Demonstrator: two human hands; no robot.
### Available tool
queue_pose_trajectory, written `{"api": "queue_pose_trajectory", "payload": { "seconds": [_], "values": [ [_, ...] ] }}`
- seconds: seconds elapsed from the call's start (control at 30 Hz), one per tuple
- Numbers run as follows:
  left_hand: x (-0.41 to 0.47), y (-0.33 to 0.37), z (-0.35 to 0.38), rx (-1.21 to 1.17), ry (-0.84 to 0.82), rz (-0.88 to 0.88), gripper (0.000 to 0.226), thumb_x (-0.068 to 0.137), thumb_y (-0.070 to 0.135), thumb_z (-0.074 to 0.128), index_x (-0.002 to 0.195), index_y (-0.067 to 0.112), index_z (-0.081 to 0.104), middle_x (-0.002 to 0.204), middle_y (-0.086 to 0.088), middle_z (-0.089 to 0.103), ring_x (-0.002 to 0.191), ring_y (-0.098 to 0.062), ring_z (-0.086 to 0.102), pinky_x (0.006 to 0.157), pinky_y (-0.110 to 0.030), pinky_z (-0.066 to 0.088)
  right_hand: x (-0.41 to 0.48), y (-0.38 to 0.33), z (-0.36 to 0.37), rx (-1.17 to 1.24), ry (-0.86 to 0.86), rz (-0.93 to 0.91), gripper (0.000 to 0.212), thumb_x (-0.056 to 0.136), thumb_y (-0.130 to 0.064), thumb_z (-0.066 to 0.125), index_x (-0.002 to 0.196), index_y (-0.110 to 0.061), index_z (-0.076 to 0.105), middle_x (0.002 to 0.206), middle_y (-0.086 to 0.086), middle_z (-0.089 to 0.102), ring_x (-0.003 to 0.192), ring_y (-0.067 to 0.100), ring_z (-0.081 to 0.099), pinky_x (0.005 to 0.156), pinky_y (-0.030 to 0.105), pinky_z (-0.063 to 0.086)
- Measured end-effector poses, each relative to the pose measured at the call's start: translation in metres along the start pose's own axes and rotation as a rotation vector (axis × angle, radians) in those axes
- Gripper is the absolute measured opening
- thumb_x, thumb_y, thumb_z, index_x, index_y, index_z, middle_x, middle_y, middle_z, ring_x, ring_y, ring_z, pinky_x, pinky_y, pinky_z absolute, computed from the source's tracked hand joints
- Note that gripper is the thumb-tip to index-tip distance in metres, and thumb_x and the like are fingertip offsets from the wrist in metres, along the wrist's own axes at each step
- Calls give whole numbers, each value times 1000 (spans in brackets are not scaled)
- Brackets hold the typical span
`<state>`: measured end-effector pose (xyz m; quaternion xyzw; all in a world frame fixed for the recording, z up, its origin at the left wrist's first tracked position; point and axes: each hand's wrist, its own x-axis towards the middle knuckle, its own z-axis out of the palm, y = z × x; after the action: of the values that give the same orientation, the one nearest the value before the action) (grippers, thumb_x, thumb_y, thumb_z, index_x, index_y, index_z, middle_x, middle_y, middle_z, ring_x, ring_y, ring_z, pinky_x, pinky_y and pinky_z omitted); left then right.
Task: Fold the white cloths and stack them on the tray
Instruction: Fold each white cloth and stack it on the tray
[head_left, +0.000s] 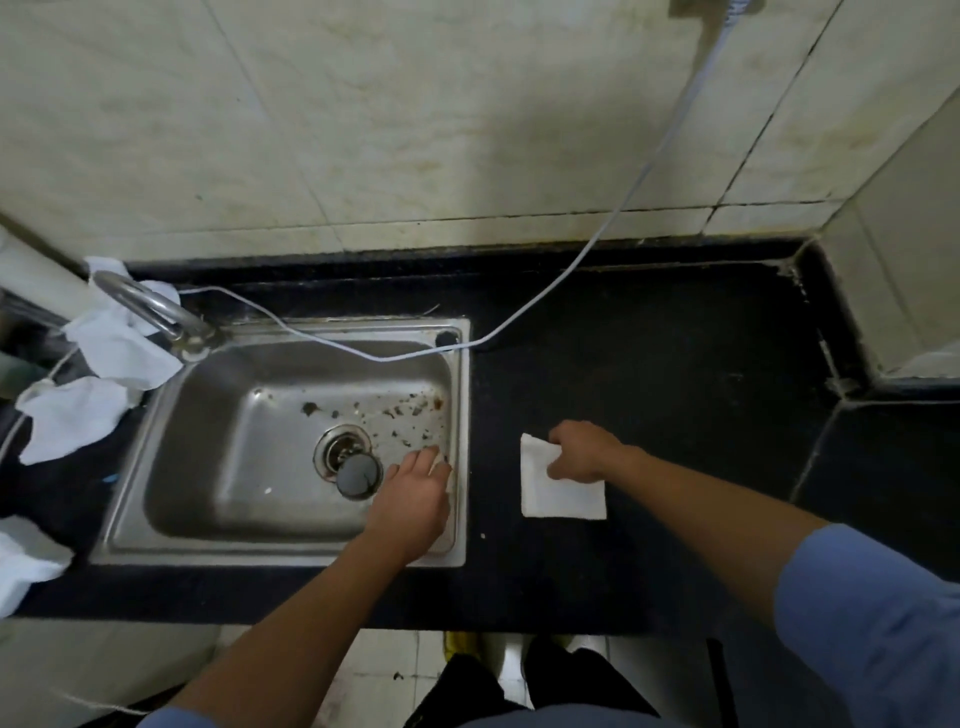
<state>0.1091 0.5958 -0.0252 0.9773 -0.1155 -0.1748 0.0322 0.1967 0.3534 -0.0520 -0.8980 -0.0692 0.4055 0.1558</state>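
Note:
A folded white cloth (558, 493) lies flat on the black counter (675, 415), right of the sink. My right hand (584, 451) rests on its top right part, fingers curled at the cloth's upper edge. My left hand (415, 496) hovers over the right side of the steel sink (218, 457), fingers apart and holding nothing. Unfolded white cloths lie crumpled at the left: one draped by the faucet (122, 340), one below it (70, 418), and one at the counter's front left edge (23, 558). No tray is in view.
A chrome faucet (150, 306) arches at the sink's back left corner. A drain with a dark plug (357, 474) sits mid-sink amid brown debris. A thin white cable (597, 244) runs from the wall across the sink's back rim. Tiled walls close the back and right.

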Motion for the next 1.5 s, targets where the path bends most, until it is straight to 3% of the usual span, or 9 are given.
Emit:
{"api": "queue_pose_trajectory", "payload": {
  "seconds": [0.13,0.27,0.43,0.67,0.77,1.03,1.5],
  "values": [
    [10,-5,-12,15,5,83,40,93,26,45,132,18,48,138,-4,45,126,-23,42,104,-36,34,-37,3,0,23,125,-29,15,80,-27,65,90,-27,53,92,-4,58,82,15,56,60,27,40],
    [23,-2,-26,21,20,263,35,94,24,45,127,17,51,127,-3,50,117,-21,48,98,-34,39,-84,11,12,6,386,10,17,84,-32,60,98,-23,55,89,1,61,86,24,59,63,31,39],
    [20,18,-35,122,32,539,33,95,24,45,125,15,52,122,-4,52,110,-23,51,91,-36,44,-157,22,60,58,660,244,31,92,-48,50,105,-21,56,90,6,65,85,28,62,64,34,41],
    [-20,103,-23,219,7,906,29,94,26,45,119,15,53,115,-6,53,107,-27,52,84,-39,43,-289,48,154,122,800,573,30,95,-49,45,103,-21,54,107,3,65,97,31,61,69,36,43],
    [-53,158,-17,224,2,1071,29,93,25,46,118,13,54,113,-8,53,105,-28,53,84,-40,44,-354,55,201,199,858,730,30,95,-49,45,107,-23,53,105,4,66,96,32,62,71,38,47],
    [-211,305,20,347,24,1428,31,93,26,48,121,15,53,116,-6,53,109,-28,54,85,-41,46,-533,51,367,321,957,1084,29,97,-46,45,108,-19,49,95,7,66,87,31,61,63,35,37],
    [-586,505,154,360,-77,1934,28,94,27,46,119,15,52,116,-5,53,104,-28,56,81,-40,46,-844,17,686,509,1014,1544,27,93,-49,49,107,-27,52,92,2,65,86,28,61,65,37,45]
  ]
}}
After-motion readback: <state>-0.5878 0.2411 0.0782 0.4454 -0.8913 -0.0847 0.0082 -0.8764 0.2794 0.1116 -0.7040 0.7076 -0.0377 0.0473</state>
